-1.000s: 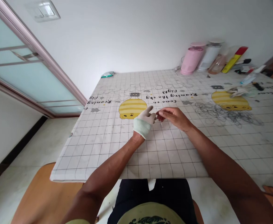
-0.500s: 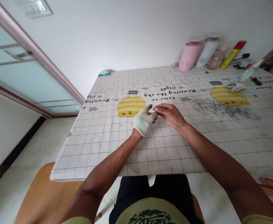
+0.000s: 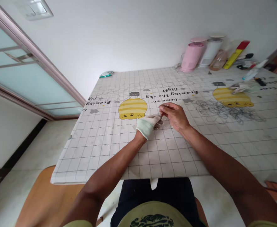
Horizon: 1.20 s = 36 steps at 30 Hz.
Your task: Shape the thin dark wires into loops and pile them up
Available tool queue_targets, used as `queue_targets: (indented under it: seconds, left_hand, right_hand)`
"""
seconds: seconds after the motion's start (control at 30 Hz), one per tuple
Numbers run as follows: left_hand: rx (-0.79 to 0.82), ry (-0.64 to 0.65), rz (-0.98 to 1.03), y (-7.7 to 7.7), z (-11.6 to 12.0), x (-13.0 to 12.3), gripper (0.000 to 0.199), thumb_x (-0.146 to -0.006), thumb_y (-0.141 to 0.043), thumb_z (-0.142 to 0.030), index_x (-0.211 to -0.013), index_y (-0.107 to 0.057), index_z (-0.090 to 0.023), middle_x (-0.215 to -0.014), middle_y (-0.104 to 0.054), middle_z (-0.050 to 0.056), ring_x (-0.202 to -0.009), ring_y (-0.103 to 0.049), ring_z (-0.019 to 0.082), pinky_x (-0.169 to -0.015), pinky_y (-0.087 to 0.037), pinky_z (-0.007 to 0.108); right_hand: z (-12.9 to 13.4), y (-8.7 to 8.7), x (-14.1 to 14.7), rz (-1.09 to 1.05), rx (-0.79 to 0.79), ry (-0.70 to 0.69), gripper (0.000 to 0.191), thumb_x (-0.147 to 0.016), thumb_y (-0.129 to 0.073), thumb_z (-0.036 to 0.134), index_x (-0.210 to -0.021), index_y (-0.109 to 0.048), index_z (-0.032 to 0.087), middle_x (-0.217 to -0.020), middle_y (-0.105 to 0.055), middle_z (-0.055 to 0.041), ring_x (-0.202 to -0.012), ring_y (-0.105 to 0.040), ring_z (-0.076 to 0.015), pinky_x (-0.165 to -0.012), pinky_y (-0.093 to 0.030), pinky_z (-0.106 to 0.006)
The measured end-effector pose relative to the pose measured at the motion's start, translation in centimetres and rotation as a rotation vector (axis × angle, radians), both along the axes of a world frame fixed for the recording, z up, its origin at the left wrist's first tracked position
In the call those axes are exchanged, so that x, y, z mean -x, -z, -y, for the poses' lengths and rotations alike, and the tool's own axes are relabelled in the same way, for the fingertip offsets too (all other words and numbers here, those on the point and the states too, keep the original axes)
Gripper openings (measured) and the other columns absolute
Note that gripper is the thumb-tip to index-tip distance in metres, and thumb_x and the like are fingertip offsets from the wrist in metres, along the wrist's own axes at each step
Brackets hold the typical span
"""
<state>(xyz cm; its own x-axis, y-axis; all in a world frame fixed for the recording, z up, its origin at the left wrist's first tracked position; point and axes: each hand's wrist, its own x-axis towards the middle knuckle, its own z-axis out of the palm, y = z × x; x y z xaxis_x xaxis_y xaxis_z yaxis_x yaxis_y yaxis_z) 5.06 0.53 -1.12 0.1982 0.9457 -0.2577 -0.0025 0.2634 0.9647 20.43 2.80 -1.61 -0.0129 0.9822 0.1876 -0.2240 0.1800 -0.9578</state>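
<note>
My left hand (image 3: pixel 150 124), in a white and pale green glove, has its fingers closed near the middle of the table. My bare right hand (image 3: pixel 175 115) pinches beside it, the two sets of fingertips almost touching. A thin bent wire (image 3: pixel 167 105) shows faintly at the fingertips; most of it is hidden or too fine to follow. To the right lies a loose tangle of thin dark wire pieces (image 3: pixel 223 113). Bent, S-like wire pieces (image 3: pixel 162 83) lie in a row across the back of the table.
The checked tablecloth (image 3: pixel 100 151) covers the table. Along the wall stand a pink cylinder (image 3: pixel 192 56), a white cylinder (image 3: pixel 211 52), a bottle (image 3: pixel 219 60) and a yellow-red box (image 3: pixel 236 55). Another glove (image 3: pixel 244 87) and a spray bottle (image 3: pixel 253 72) lie right. A green packet (image 3: pixel 106 74) sits back left.
Both hands have shifted slightly to the right. The left thumb, raised before, now lies lower against the fingers. The right hand still pinches.
</note>
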Motion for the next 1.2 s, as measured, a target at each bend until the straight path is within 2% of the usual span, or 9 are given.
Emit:
queue_targets:
  seconds: [0.2, 0.5, 0.57, 0.77, 0.97, 1.07, 1.2]
  left_hand:
    - [0.021, 0.002, 0.030, -0.6, -0.2, -0.1, 0.019, -0.088, -0.067, -0.030, -0.074, -0.067, -0.017, -0.068, -0.065, 0.003, -0.054, -0.049, 0.008, -0.050, -0.036, 0.022]
    - [-0.031, -0.021, -0.037, -0.8, 0.4, 0.1, 0.022, -0.087, -0.060, -0.024, -0.066, -0.061, -0.018, -0.066, -0.064, 0.003, -0.056, -0.051, 0.010, -0.054, -0.042, 0.023]
    - [-0.068, -0.013, -0.120, -0.9, 0.4, 0.2, 0.025, -0.088, -0.059, -0.026, -0.064, -0.062, -0.019, -0.066, -0.066, 0.004, -0.057, -0.054, 0.011, -0.057, -0.044, 0.025]
    - [-0.263, -0.012, -0.547, -1.3, 0.5, 0.3, 0.027, -0.090, -0.056, -0.031, -0.067, -0.067, -0.021, -0.070, -0.071, 0.004, -0.069, -0.063, 0.018, -0.066, -0.045, 0.029]
    - [-0.350, -0.032, -0.669, -1.3, 0.7, -0.3, 0.032, -0.094, -0.054, -0.032, -0.065, -0.062, -0.021, -0.068, -0.067, 0.004, -0.072, -0.062, 0.019, -0.068, -0.044, 0.030]
    - [-0.314, -0.030, -0.617, -1.3, 0.7, -0.5, 0.034, -0.094, -0.054, -0.033, -0.063, -0.062, -0.021, -0.066, -0.066, 0.004, -0.069, -0.062, 0.018, -0.065, -0.044, 0.029]
    - [-0.208, -0.002, -0.330, -1.6, 0.8, -0.4, 0.030, -0.093, -0.057, -0.033, -0.067, -0.065, -0.021, -0.069, -0.070, 0.004, -0.065, -0.063, 0.015, -0.063, -0.047, 0.027]
  right_hand:
    - [0.2, -0.1, 0.0, 0.137, -0.074, -0.025, 0.022, -0.082, -0.083, 0.042, -0.090, -0.078, 0.023, -0.088, -0.070, -0.0037, -0.079, -0.062, -0.0177, -0.074, -0.054, -0.034]
    - [0.6, -0.5, -0.2, 0.437, -0.198, 0.010, 0.018, -0.084, -0.080, 0.042, -0.088, -0.074, 0.025, -0.090, -0.073, -0.0037, -0.085, -0.066, -0.0228, -0.081, -0.055, -0.040]
    - [0.8, -0.5, -0.1, 0.457, -0.220, 0.012, 0.016, -0.085, -0.079, 0.041, -0.087, -0.073, 0.026, -0.091, -0.074, -0.0039, -0.087, -0.067, -0.0237, -0.082, -0.055, -0.041]
    - [0.7, -0.4, -0.2, 0.413, -0.208, -0.049, 0.013, -0.086, -0.078, 0.038, -0.090, -0.073, 0.026, -0.093, -0.074, -0.0045, -0.088, -0.067, -0.0241, -0.083, -0.055, -0.042]
    - [1.0, -0.4, -0.2, 0.355, -0.154, -0.083, 0.018, -0.084, -0.081, 0.040, -0.090, -0.073, 0.025, -0.094, -0.073, -0.0045, -0.088, -0.067, -0.0232, -0.082, -0.056, -0.040]
    - [1.0, -0.4, -0.1, 0.330, -0.135, -0.083, 0.020, -0.081, -0.083, 0.042, -0.088, -0.073, 0.026, -0.094, -0.073, -0.0044, -0.088, -0.067, -0.0231, -0.081, -0.056, -0.039]
    - [0.6, -0.3, -0.1, 0.231, -0.129, -0.049, 0.023, -0.079, -0.085, 0.043, -0.085, -0.072, 0.026, -0.093, -0.071, -0.0038, -0.087, -0.065, -0.0218, -0.082, -0.055, -0.038]
